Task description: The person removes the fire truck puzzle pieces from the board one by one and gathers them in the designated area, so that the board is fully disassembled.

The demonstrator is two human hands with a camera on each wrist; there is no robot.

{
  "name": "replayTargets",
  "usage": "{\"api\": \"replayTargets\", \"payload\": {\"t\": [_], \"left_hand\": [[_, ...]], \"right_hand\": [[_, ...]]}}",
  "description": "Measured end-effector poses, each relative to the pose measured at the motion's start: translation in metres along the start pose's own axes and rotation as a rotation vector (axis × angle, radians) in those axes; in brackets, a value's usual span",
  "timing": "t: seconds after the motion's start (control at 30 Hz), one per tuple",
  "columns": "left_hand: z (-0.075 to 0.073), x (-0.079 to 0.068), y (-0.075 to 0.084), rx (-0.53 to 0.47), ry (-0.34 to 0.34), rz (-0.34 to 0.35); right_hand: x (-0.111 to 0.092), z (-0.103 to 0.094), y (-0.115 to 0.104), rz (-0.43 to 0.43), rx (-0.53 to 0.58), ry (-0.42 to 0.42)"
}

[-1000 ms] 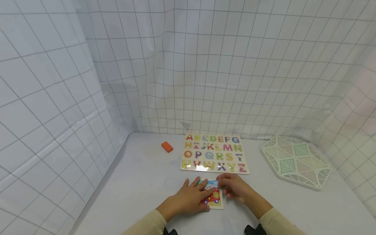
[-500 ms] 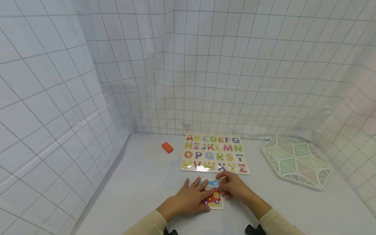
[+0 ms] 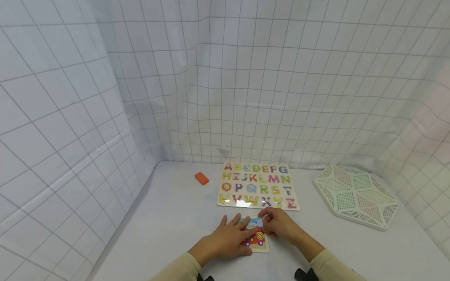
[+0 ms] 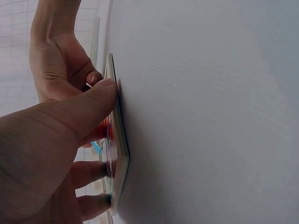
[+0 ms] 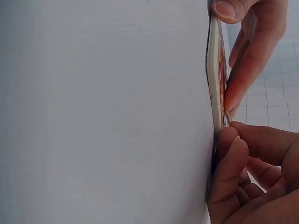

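Observation:
A small wooden picture puzzle (image 3: 259, 246) with a red vehicle on it lies flat on the table before me. Across its left part spreads my left hand (image 3: 226, 239), fingers straight and pressing on the picture; its thumb (image 4: 100, 95) rests along the near edge. My right hand (image 3: 279, 224) is at the puzzle's upper right edge, thumb and index finger curled together. In the right wrist view they pinch a thin puzzle piece (image 5: 228, 116), tilted up slightly from the board. Most of that piece is hidden behind the fingers.
Just beyond the puzzle lies a wooden alphabet board (image 3: 258, 185) full of coloured letters. An orange block (image 3: 202, 178) sits to its left. On the right is a white perforated hexagonal tray (image 3: 356, 197). Gridded white cloth (image 3: 246, 78) walls the table at the back and sides.
The head view has tilted up slightly, so everything sits a little lower in it. My left hand stays put on the puzzle; the right fingers have shifted only slightly at its edge.

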State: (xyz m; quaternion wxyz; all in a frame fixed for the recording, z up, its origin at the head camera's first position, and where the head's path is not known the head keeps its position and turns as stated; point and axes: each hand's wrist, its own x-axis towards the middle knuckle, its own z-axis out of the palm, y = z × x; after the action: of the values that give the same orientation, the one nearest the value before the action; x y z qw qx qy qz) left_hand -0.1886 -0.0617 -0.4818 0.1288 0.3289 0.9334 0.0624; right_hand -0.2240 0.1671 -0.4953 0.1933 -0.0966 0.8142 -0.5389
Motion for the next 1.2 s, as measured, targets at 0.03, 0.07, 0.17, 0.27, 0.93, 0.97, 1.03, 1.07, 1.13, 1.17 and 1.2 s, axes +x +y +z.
{"api": "replayTargets", "payload": {"t": [0.03,0.07,0.17,0.27,0.93,0.97,1.03,1.07,1.13,1.17,1.2], "left_hand": [[0.000,0.000,0.000,-0.002,-0.001,0.002],[0.000,0.001,0.000,-0.004,-0.002,0.006],[0.001,0.001,-0.001,-0.009,-0.006,0.010],[0.001,0.001,-0.002,-0.016,-0.007,0.013],[0.006,-0.003,-0.001,-0.009,0.006,0.010],[0.005,-0.003,-0.001,-0.008,0.007,0.012],[0.005,-0.002,-0.001,-0.005,0.010,0.018],[0.005,-0.002,-0.001,-0.003,0.011,0.020],[0.005,-0.001,-0.001,-0.002,0.014,0.021],[0.005,-0.001,-0.001,-0.001,0.015,0.020],[0.005,-0.001,-0.001,0.000,0.015,0.019]], "right_hand": [[-0.001,-0.001,0.001,0.000,-0.006,0.003],[-0.002,-0.004,0.002,-0.002,-0.009,0.005],[-0.007,-0.014,0.006,-0.006,-0.026,0.015],[-0.017,-0.032,0.015,-0.008,-0.026,0.012],[-0.086,-0.159,0.075,0.123,-0.096,0.067],[-0.086,-0.160,0.075,0.119,-0.110,0.067],[-0.085,-0.160,0.076,0.105,-0.145,0.071],[-0.084,-0.160,0.076,0.095,-0.163,0.073],[-0.083,-0.160,0.075,0.081,-0.188,0.075],[-0.082,-0.160,0.075,0.072,-0.204,0.076],[-0.081,-0.160,0.075,0.067,-0.218,0.077]]}}
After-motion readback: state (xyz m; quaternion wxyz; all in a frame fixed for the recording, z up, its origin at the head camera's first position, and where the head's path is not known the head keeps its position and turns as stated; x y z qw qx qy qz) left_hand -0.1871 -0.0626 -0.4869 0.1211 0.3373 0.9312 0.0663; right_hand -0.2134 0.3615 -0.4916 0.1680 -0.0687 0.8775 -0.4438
